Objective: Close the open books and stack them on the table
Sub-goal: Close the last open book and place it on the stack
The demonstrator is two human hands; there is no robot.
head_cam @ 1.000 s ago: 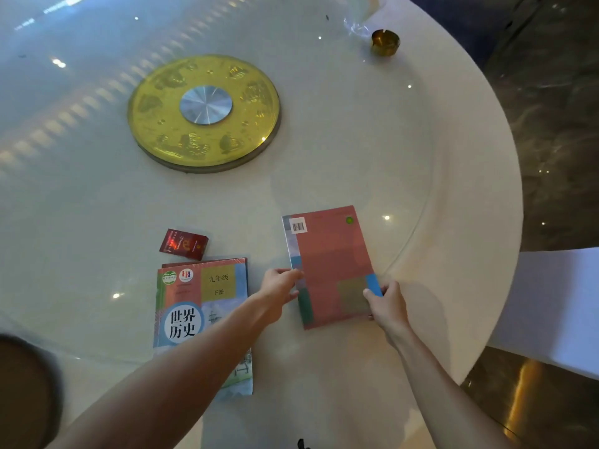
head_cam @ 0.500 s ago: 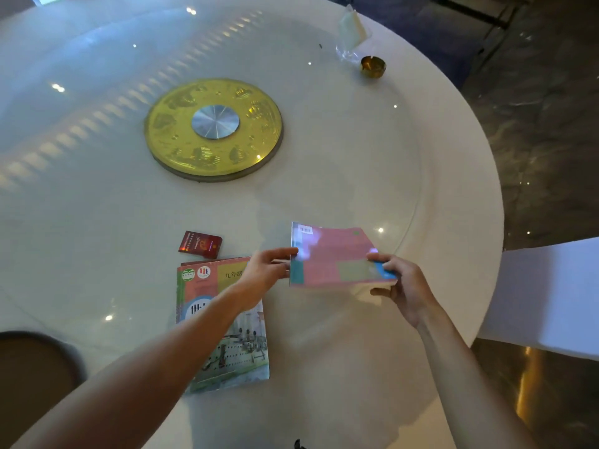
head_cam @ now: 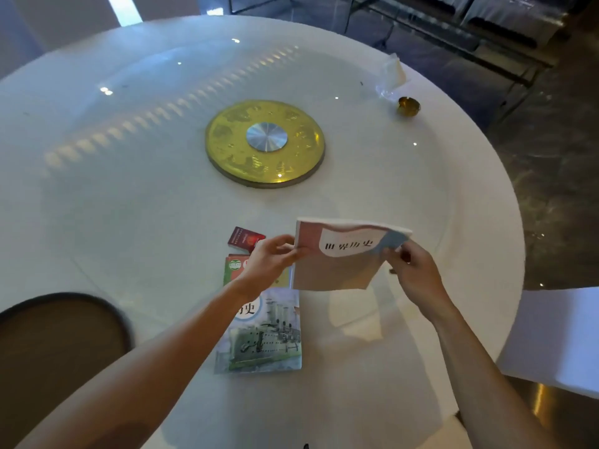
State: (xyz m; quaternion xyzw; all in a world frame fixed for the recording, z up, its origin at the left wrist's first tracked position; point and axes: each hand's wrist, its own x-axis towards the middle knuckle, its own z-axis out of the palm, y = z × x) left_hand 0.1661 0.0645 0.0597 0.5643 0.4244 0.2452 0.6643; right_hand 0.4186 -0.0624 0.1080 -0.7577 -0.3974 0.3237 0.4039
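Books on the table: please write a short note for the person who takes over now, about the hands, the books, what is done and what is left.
Left hand: grips the left edge of the pink book.
Right hand: grips its right edge.
Pink book: closed, held above the white table, tilted, front cover towards the camera.
Ship-cover book: closed, flat on the table, below the left hand.
Done: both books are closed.
Left: lay the pink book on the ship-cover book, probably squaring the edges.
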